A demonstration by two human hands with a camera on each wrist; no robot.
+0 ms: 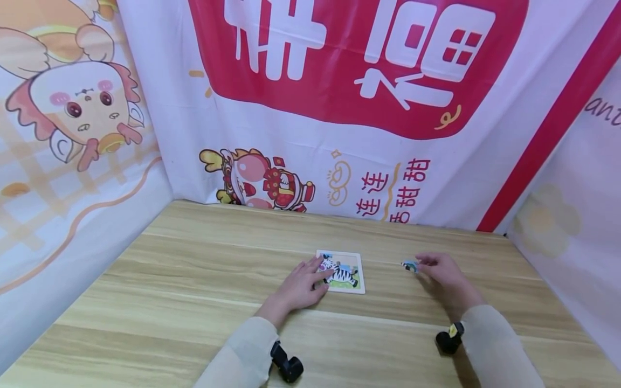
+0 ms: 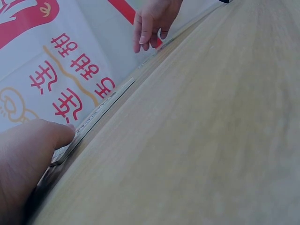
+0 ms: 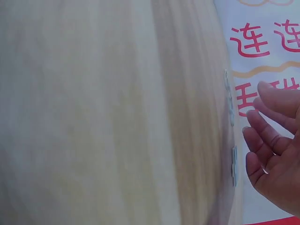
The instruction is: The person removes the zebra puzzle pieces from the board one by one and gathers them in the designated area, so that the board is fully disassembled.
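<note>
A square puzzle board with a zebra picture lies flat on the wooden table. My left hand rests on its left side, fingers spread over the edge and covering part of the picture. In the left wrist view, the left thumb lies along the board's near edge. Small colourful puzzle pieces lie on the table to the right of the board. Right beside them is my right hand, its fingertips overlapping them in the head view. The right wrist view shows this hand with loosely bent fingers, thumb apart and nothing between them.
The wooden table reaches back to a white printed cloth with red lettering. Another printed cloth hangs along the left side, and a pale one on the right. Both wrists wear black cameras.
</note>
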